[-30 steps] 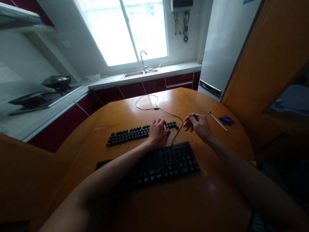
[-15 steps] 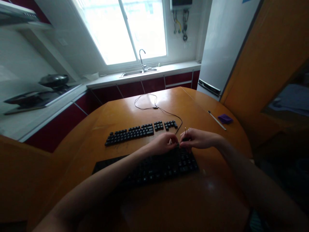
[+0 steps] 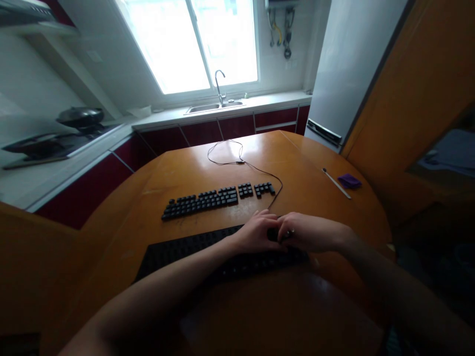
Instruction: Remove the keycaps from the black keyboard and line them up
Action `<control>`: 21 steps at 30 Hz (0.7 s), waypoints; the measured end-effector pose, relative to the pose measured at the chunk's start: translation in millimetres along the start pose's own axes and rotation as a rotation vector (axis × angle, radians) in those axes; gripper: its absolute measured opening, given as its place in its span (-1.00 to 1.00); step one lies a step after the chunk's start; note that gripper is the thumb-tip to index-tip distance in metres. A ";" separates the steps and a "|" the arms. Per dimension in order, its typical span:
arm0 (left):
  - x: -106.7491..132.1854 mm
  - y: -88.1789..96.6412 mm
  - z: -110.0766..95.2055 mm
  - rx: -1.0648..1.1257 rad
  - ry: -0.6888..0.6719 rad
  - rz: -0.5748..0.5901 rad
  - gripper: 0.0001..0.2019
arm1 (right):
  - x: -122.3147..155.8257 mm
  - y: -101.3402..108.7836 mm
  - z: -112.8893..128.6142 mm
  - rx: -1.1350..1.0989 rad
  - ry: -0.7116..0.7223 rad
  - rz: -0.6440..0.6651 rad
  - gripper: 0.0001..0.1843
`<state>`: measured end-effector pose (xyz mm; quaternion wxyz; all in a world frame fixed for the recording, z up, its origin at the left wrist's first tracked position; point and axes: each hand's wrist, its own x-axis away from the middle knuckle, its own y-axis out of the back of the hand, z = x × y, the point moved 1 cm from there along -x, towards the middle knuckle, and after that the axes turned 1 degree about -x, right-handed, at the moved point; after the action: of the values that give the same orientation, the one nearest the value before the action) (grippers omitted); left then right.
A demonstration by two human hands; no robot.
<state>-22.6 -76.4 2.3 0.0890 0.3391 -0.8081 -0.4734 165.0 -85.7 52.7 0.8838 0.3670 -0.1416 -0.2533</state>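
A black keyboard [image 3: 193,241] lies across the near part of the table, its cable leading off at the upper right. Both my hands are together over its right end, touching or nearly so. My left hand [image 3: 258,232] is curled, thumb and fingers bent toward the right hand; what they hold, if anything, is hidden. Bent at the wrist, my right hand [image 3: 302,231] has its fingers closed around something small, with a metallic glint beside them. Behind the keyboard, loose black keycaps [image 3: 202,201] are laid out in rows like a keyboard's layout.
The cable [image 3: 265,172] loops over the far side of the wooden table [image 3: 178,165]. To the right lie a thin stick-like brush [image 3: 336,184] and a folded purple cloth [image 3: 349,181]. Beyond are a sink [image 3: 204,108], a stove with pans [image 3: 79,117] and a fridge [image 3: 352,74].
My hands have come down and closer together over the keyboard's right end. The thin metal piece that stood up from my right hand no longer points upward. The view has shifted slightly.
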 end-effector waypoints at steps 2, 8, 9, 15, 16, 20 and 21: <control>0.4 -5.1 -0.3 -0.012 0.019 -0.024 -0.67 | -0.2 -1.9 1.8 0.031 -0.011 -0.035 -0.80; -2.3 -9.5 1.1 0.037 0.003 -0.072 -0.73 | -10.1 8.0 -9.3 -0.166 -0.068 -0.029 -0.88; -2.7 -9.9 1.7 0.037 0.001 -0.079 -0.76 | -12.1 9.0 -12.5 -0.225 -0.081 -0.006 -0.87; -4.4 -10.7 4.6 0.063 -0.027 -0.092 -0.84 | -18.8 3.3 -27.7 -0.470 -0.215 -0.036 -0.89; -4.6 -10.1 4.7 0.072 -0.039 -0.087 -0.84 | -19.2 1.8 -28.9 -0.499 -0.254 -0.057 -0.90; -5.6 -6.8 3.3 0.085 -0.044 -0.076 -0.83 | -19.8 0.9 -28.5 -0.594 -0.356 -0.150 -0.89; -5.8 -6.1 2.7 0.097 -0.039 -0.081 -0.82 | -19.5 2.4 -27.5 -0.623 -0.364 -0.173 -0.87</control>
<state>-16.7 -72.9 -3.3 0.0377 0.3661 -0.8172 -0.4435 161.6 -57.7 34.2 0.8888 0.0398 -0.1812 -0.4191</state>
